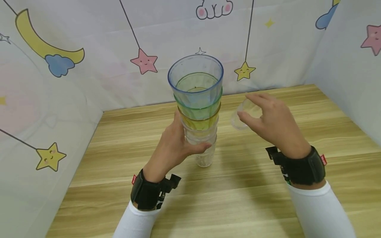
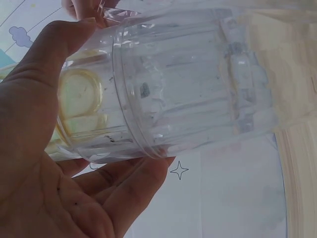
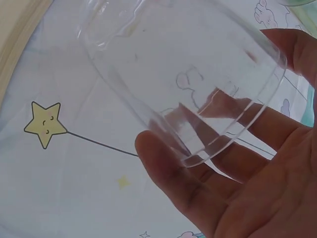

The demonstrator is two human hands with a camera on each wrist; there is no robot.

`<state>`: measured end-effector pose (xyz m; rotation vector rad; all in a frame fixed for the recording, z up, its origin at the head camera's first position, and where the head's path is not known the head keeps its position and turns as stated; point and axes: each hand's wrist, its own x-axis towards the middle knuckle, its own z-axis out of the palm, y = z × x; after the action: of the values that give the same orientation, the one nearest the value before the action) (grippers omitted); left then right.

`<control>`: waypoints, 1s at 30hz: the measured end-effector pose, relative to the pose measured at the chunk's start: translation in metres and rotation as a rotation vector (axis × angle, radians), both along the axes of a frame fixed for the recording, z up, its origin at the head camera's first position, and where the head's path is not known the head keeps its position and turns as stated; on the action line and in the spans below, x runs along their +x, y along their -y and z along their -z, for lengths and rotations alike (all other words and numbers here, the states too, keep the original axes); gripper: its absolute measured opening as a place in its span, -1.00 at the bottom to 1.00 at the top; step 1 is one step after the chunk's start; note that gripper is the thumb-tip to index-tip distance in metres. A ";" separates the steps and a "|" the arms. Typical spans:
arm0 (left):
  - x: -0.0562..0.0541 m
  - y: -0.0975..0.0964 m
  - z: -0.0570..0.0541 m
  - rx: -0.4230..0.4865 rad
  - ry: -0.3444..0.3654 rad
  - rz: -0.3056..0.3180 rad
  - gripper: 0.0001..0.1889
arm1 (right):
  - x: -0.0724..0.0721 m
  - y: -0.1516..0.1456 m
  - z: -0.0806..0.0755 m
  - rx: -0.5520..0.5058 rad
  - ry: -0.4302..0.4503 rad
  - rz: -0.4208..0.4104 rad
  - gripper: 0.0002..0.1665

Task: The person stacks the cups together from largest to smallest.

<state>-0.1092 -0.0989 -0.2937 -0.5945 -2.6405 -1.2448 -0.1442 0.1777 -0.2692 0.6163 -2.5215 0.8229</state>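
Observation:
My left hand (image 1: 174,142) grips a tall stack of nested plastic cups, its thumb across the lower front. At the top is a blue-rimmed cup (image 1: 171,82), then a green cup (image 1: 197,109) and a yellow cup (image 1: 202,124). Below them come clear cups (image 2: 183,84), the lowest standing over the table. On the right, my right hand (image 1: 275,119) holds a separate clear cup (image 3: 163,69) near its rim, thumb on one side and fingers on the other. That cup is tilted and apart from the stack.
A wood-grain table (image 1: 119,158) lies under both hands. White cloth walls (image 1: 166,36) printed with moons, stars and clouds rise at the back and on both sides. Each wrist wears a black camera strap (image 1: 306,167).

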 end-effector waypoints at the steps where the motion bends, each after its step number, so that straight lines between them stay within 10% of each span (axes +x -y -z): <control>1: 0.000 0.000 0.000 0.001 -0.001 -0.001 0.09 | 0.001 0.000 -0.001 -0.010 -0.019 -0.003 -0.41; 30: 0.000 -0.001 0.001 0.028 -0.002 0.033 0.03 | 0.019 0.001 -0.036 -0.460 -0.375 -0.029 -0.47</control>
<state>-0.1092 -0.0981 -0.2946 -0.6371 -2.6174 -1.2866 -0.1255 0.1766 -0.2336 0.5837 -1.9059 1.1325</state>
